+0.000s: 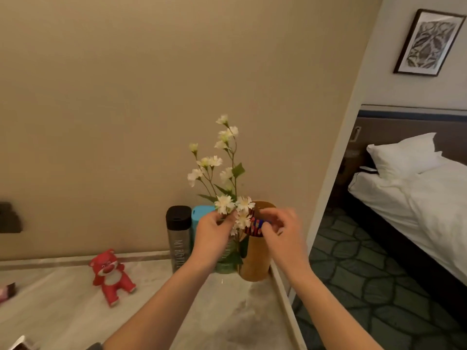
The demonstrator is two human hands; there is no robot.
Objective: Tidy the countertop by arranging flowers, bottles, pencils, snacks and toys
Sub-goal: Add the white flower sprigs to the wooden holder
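Left hand [214, 231]: fingers curled round the lower stems of the spray of white fabric flowers with green leaves [222, 160], just under the lowest blooms. My guess at why: the grip keeps the tall spray upright in the green-tinted clear glass vase [226, 263] and holds the blooms aside.

Right hand [281, 232]: blurred, but the fingertips look pinched on the bunch of red and blue pencils [255, 227], which stands tips-up in the amber cylindrical holder [255, 258]. Holder and vase stand touching or nearly so, at the far right corner of the pale marble-look countertop [177, 311], against the wall.

Around: a clear bottle with a black cap [178, 238] and a turquoise bottle [201, 218] stand just left of the vase. A red plush bear [111, 276] lies well to the left. A dark snack wrapper [7, 290] shows at the left edge.

In the way: the lowest blooms hang over the pencil tips, crowding my right fingers. The holder sits close to the counter's right edge, so a nudge could likely tip it off.
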